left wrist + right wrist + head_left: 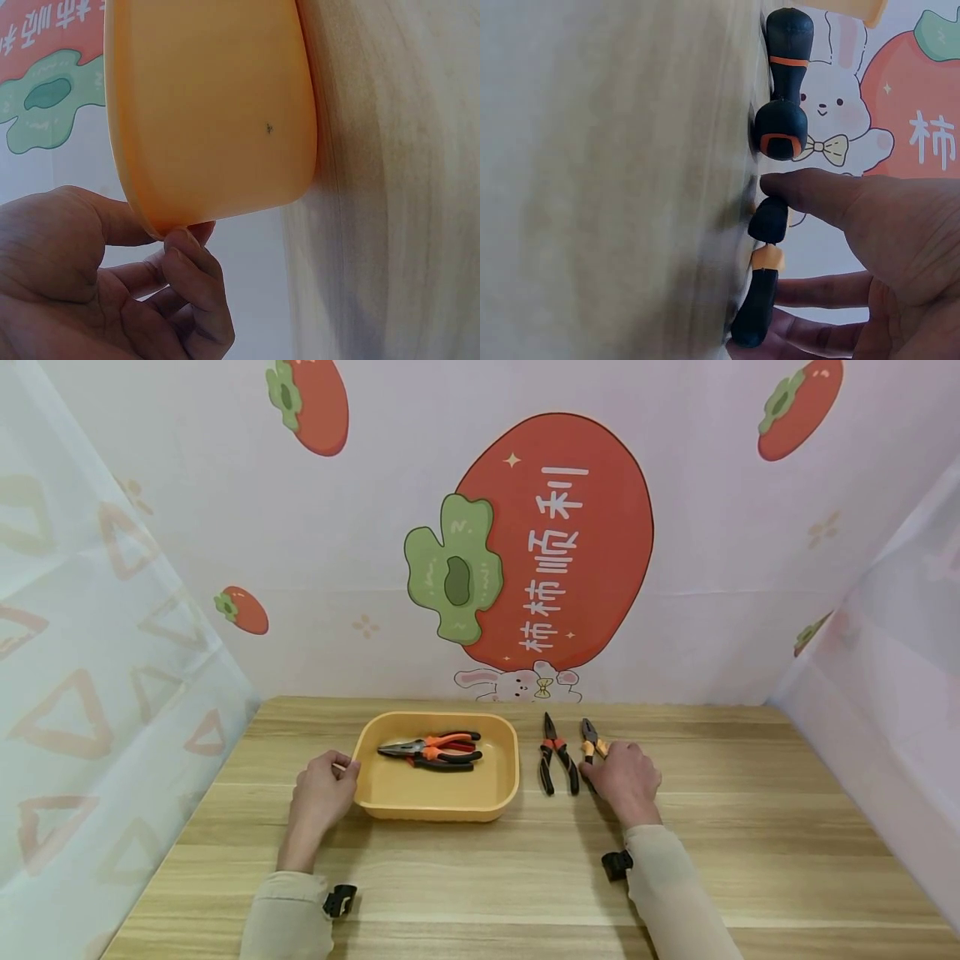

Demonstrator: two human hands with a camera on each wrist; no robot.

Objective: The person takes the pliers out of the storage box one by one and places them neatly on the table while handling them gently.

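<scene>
My left hand [322, 795] pinches the left rim of a yellow plastic tray [435, 815]; in the left wrist view, thumb and fingers meet at the rim's corner. Inside the tray lie long-nose pliers [408, 748] with orange and black handles, overlapping another tool with a red handle that is mostly hidden. To the right, my right hand [626, 781] holds the handles of combination pliers [590, 732] with black and yellow grips, thumb on one side and fingers on the other. These handles [756, 304] lie close to the table in the right wrist view.
Between tray and right hand, black-and-orange long-nose pliers [551, 745] lie on the wooden table [480, 877], jaws pointing away. A printed cloth [712, 568] with persimmons and a rabbit stands behind the table, with more cloth at both sides.
</scene>
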